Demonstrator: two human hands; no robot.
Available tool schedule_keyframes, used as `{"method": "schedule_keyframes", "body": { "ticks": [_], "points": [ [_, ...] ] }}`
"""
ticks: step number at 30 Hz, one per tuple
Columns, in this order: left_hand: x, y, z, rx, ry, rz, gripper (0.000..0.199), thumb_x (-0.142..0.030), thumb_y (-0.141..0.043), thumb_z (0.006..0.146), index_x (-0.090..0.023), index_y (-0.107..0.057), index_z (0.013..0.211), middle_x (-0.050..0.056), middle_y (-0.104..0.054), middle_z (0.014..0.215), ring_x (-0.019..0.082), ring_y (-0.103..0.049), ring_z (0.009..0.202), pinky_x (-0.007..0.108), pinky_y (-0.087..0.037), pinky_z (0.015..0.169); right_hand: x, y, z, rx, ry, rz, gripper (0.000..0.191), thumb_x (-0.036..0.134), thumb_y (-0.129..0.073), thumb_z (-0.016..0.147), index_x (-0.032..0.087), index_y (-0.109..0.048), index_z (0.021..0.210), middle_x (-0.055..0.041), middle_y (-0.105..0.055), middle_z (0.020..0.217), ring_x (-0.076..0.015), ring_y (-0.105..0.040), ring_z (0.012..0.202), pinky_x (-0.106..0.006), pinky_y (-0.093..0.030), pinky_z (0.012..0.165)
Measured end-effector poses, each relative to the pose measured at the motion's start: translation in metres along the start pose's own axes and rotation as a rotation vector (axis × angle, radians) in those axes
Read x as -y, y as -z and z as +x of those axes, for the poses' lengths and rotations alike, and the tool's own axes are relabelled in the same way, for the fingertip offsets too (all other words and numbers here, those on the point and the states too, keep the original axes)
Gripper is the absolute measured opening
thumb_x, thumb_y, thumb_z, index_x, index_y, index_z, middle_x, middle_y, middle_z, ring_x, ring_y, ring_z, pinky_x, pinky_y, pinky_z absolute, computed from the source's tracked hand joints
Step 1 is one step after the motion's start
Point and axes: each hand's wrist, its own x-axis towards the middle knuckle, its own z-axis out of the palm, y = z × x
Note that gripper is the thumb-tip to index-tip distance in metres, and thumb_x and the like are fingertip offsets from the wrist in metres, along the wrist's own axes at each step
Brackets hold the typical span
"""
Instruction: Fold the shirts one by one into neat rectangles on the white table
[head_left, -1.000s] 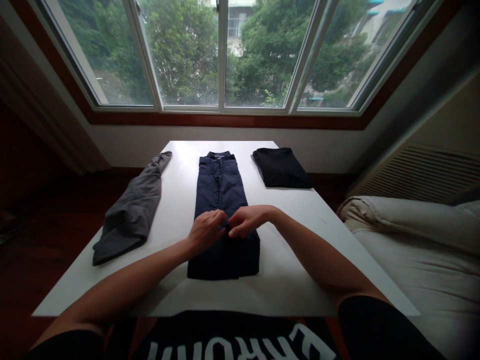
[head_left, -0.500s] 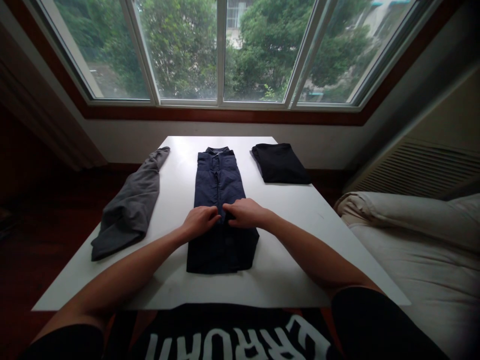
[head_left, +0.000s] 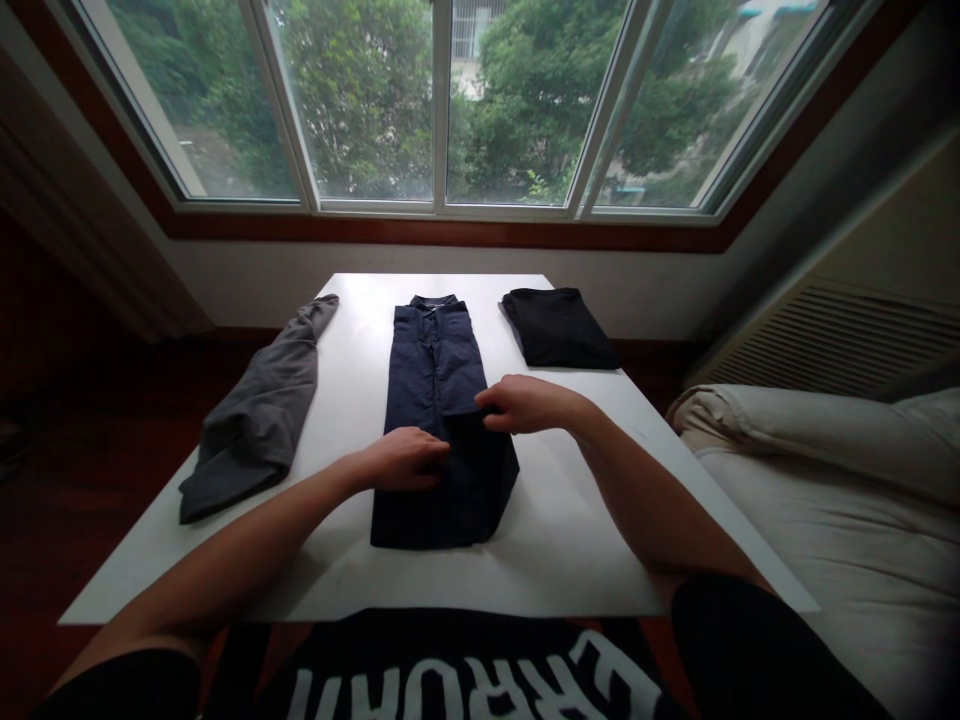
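Observation:
A dark navy shirt, folded into a long narrow strip, lies on the white table with its collar pointing to the window. My right hand pinches the shirt's cloth at its right edge, lifting a layer slightly. Lower down, my left hand rests on the strip with fingers curled into the cloth; its fingertips are partly hidden. On the left lies a crumpled grey garment, and a folded black garment is at the back right; neither is touched.
The white table stands below a wide window. To its right is a beige padded seat or bedding beside a slatted panel. A curtain hangs at the left.
My right hand has moved right, from the shirt's middle to its right edge, drawing a layer of cloth. My left hand has come slightly nearer to me.

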Motion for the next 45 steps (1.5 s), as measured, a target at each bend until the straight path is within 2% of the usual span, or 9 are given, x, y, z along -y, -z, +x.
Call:
{"method": "schedule_keyframes", "body": {
  "ticks": [4,6,13,19,22,25,30,40,45],
  "points": [
    [-0.018,-0.004,0.0,0.009,-0.119,0.027,0.042,-0.033,-0.075,0.086,-0.023,-0.065,0.125,0.005,-0.072,0.096,0.025,-0.068,0.088,0.033,-0.048,0.079,0.001,0.009,-0.008,0.126,-0.038,0.163,0.013,0.022,-0.06,0.087,0.021,-0.062,0.074,0.003,-0.064,0.059,-0.0136,-0.061,0.055,-0.024,-0.036,0.058],
    [-0.026,-0.009,0.001,0.024,-0.179,0.045,0.045,-0.036,-0.073,0.09,-0.024,-0.064,0.133,0.006,-0.072,0.098,0.025,-0.068,0.089,0.033,-0.048,0.079,0.002,0.011,-0.01,0.163,-0.026,0.2,0.015,0.023,-0.059,0.088,0.02,-0.06,0.074,0.0024,-0.065,0.06,-0.0139,-0.063,0.057,-0.023,-0.037,0.059],
    [-0.035,-0.017,0.006,0.023,-0.197,0.093,0.013,-0.03,-0.066,0.095,-0.023,-0.071,0.105,0.005,-0.067,0.092,0.024,-0.063,0.09,0.036,-0.046,0.08,0.005,0.011,-0.008,0.279,0.011,0.216,0.018,0.023,-0.057,0.087,0.019,-0.055,0.07,0.0028,-0.065,0.059,-0.013,-0.063,0.06,-0.022,-0.037,0.061],
    [-0.041,-0.007,0.002,0.032,-0.185,0.055,0.047,-0.03,-0.076,0.081,-0.025,-0.066,0.126,0.01,-0.063,0.118,0.031,-0.059,0.108,0.042,-0.047,0.093,0.005,0.01,-0.007,0.29,0.039,0.24,0.019,0.023,-0.057,0.088,0.02,-0.054,0.069,0.0035,-0.063,0.058,-0.0128,-0.064,0.061,-0.022,-0.037,0.061],
    [-0.045,-0.005,0.002,0.015,-0.233,0.017,0.036,-0.029,-0.077,0.079,-0.023,-0.068,0.112,0.011,-0.058,0.136,0.034,-0.053,0.124,0.045,-0.042,0.107,0.004,0.008,-0.006,0.287,0.046,0.242,0.02,0.023,-0.057,0.088,0.02,-0.053,0.069,0.0036,-0.063,0.058,-0.0126,-0.064,0.06,-0.022,-0.037,0.06],
    [-0.044,-0.008,0.005,0.027,-0.272,0.005,0.021,-0.023,-0.073,0.084,-0.021,-0.066,0.103,0.009,-0.064,0.127,0.029,-0.057,0.116,0.043,-0.04,0.109,0.003,0.007,-0.005,0.292,0.053,0.233,0.019,0.023,-0.057,0.088,0.019,-0.054,0.07,0.0034,-0.064,0.059,-0.0126,-0.063,0.061,-0.023,-0.037,0.061],
    [-0.035,-0.015,0.009,-0.035,-0.192,0.012,0.014,-0.023,-0.06,0.099,-0.023,-0.068,0.111,0.005,-0.069,0.101,0.024,-0.062,0.099,0.038,-0.043,0.094,0.003,0.007,-0.005,0.294,0.045,0.231,0.018,0.024,-0.058,0.089,0.019,-0.059,0.073,0.0023,-0.066,0.062,-0.0134,-0.064,0.063,-0.023,-0.039,0.063],
    [-0.026,-0.017,0.008,-0.254,0.118,-0.35,0.019,-0.025,-0.051,0.103,-0.021,-0.067,0.112,0.004,-0.074,0.1,0.02,-0.068,0.092,0.03,-0.048,0.083,0.001,0.004,-0.002,0.308,0.046,0.227,0.016,0.024,-0.058,0.089,0.018,-0.061,0.075,0.0012,-0.069,0.066,-0.0131,-0.064,0.064,-0.023,-0.039,0.063],
    [-0.027,-0.014,0.008,-0.28,0.126,-0.426,0.015,-0.029,-0.054,0.102,-0.021,-0.066,0.108,0.003,-0.072,0.098,0.019,-0.066,0.09,0.03,-0.048,0.083,0.003,0.003,0.0,0.309,0.059,0.21,0.016,0.023,-0.057,0.089,0.019,-0.059,0.073,0.0018,-0.068,0.065,-0.013,-0.064,0.064,-0.023,-0.039,0.063]
  ]
}}
